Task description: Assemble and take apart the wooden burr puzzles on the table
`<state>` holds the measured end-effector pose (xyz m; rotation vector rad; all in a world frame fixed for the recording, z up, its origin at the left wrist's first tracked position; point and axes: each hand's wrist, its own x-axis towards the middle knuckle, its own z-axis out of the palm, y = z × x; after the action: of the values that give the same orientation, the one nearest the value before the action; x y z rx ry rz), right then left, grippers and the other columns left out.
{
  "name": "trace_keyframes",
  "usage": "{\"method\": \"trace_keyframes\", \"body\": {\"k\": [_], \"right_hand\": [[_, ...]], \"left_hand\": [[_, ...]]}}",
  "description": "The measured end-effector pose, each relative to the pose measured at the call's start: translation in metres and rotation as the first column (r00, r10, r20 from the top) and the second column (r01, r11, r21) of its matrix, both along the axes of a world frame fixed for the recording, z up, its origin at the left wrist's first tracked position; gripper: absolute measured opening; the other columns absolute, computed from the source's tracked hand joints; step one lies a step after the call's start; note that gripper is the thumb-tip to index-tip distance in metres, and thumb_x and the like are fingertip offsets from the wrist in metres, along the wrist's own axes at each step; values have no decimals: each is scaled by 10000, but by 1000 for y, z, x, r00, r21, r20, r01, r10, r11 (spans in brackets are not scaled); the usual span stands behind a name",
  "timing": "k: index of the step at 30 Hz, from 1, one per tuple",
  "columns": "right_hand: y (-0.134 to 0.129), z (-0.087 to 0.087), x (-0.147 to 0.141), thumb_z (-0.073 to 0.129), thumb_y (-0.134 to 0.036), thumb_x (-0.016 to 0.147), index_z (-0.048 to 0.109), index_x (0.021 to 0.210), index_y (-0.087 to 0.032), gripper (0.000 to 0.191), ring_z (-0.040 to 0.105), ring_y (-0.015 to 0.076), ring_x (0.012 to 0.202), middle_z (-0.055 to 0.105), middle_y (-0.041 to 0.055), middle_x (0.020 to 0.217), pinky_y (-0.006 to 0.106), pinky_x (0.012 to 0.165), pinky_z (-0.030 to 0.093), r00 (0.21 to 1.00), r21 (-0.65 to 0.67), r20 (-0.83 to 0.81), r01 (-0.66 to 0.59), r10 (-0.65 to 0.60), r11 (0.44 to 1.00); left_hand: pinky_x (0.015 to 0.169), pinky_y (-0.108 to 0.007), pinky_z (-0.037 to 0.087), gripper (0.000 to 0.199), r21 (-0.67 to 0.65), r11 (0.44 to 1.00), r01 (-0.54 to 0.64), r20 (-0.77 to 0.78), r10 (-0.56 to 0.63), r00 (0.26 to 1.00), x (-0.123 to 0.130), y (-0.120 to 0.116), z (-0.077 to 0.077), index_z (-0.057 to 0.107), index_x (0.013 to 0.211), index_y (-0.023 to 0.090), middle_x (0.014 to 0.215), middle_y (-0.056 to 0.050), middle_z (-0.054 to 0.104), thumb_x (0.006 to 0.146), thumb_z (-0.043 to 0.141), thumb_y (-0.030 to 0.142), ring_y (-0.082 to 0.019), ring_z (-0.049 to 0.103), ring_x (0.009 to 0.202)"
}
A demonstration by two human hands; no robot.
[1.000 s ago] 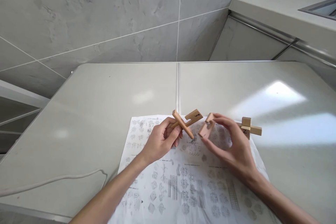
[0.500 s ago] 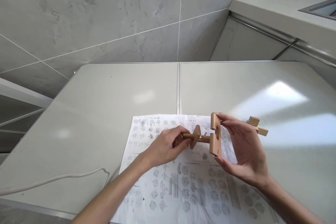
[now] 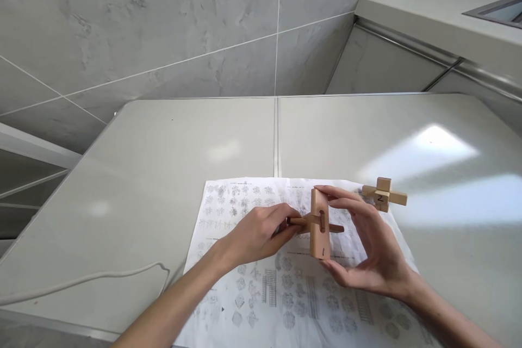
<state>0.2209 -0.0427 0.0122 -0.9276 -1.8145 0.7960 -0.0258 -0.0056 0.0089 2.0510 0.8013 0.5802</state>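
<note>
My left hand (image 3: 271,231) is closed on a slim wooden puzzle piece (image 3: 297,221), pinched at its left end. That piece reaches into a slotted wooden block (image 3: 320,239), and a stick end (image 3: 336,228) pokes out on the block's right side. Thumb and fingers of my right hand (image 3: 367,244) grip the block by its top and bottom ends. The block stands upright, with a long slot in its face and a small dark mark near the bottom. Behind my right fingers lies a cross-shaped wooden puzzle (image 3: 382,196) marked with a letter like Z or N.
Under my hands a large white sheet (image 3: 228,272) printed with small diagrams covers part of the pale table (image 3: 163,174). A white cable (image 3: 101,274) lies at the left. A grey tiled wall (image 3: 183,22) rises behind, and a white counter (image 3: 444,16) stands at the back right.
The slotted block has moved left and turned, and the stick now passes through it. My right hand shifted left with it, uncovering the cross-shaped puzzle.
</note>
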Motion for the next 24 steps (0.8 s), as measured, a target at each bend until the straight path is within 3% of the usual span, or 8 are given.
{"method": "trace_keyframes", "body": {"k": [8,15,24], "right_hand": [[-2,10,7,873,-271,806,503,1486,-321,776,567,434,1431,546,145,1567,616,1096,577,989,4,149,-8,7,1000],[-2,7,7,857,-282,823,445,1538,-320,827,585,409,1421,559,143,1567,580,1031,637,959,-24,274,-62,66,998],[-1,4,7,844,-268,821,470,1509,-298,784,590,388,1418,564,147,1553,531,1049,620,968,-80,231,-78,95,994]], "left_hand": [[531,-263,455,185,96,995,25,-52,-20,998,0,0,-2,564,1090,180,878,-49,740,1142,454,319,-129,614,613],[571,-278,477,157,108,993,39,-58,-33,998,-1,-1,-2,560,1095,199,899,-40,742,1139,457,310,-142,642,646],[544,-254,466,103,207,977,58,-20,-55,998,-5,4,-4,596,1115,184,779,6,704,1117,498,218,-126,606,604]]}}
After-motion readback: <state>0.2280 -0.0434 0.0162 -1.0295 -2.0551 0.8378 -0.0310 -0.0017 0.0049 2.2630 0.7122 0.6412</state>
